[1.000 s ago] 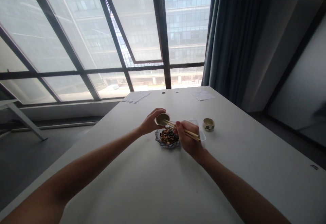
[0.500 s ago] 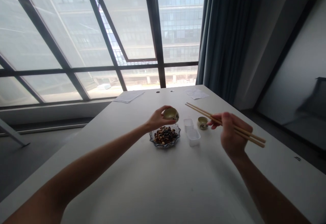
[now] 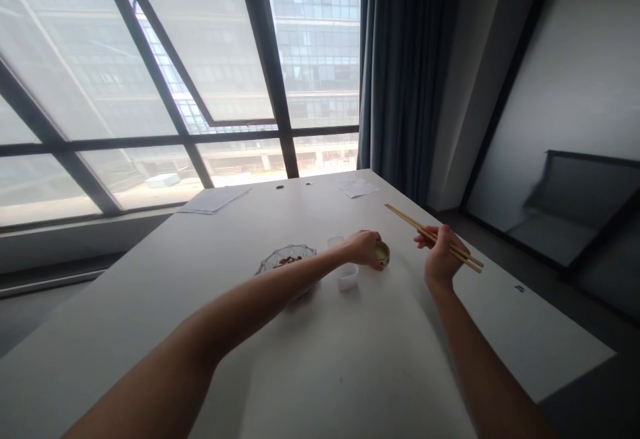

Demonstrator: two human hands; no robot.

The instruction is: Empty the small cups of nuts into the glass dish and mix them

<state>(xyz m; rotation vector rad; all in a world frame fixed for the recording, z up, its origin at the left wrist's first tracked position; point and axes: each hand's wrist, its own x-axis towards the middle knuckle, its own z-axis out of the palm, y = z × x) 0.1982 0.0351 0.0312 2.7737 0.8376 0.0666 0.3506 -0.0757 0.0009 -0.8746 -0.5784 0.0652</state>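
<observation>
My left hand [image 3: 366,248] reaches across to the right, its fingers wrapped round a small yellow-green cup [image 3: 383,253]. Whether that cup touches the table I cannot tell. Only one cup shows; a second one may be hidden behind the hand. Held in my right hand [image 3: 442,258] is a pair of wooden chopsticks [image 3: 404,216], their tips pointing up and left above the table. Beneath my left forearm lies a clear glass bowl [image 3: 273,256], with a few brown nuts [image 3: 290,260] visible and the rest covered. Two clear plastic containers, one near [image 3: 349,278] and one far [image 3: 333,242], flank my left wrist.
The white table [image 3: 320,372] runs away toward the window. Sheets of paper lie at its far left [image 3: 215,200] and a crumpled paper [image 3: 358,188] lies at the far right. A blue-grey curtain [image 3: 400,79] hangs behind the far right corner.
My left hand has carried its cup from above the nut bowl rightward past the containers. My right hand still holds the chopsticks, now apart from the other cup. The view has turned right.
</observation>
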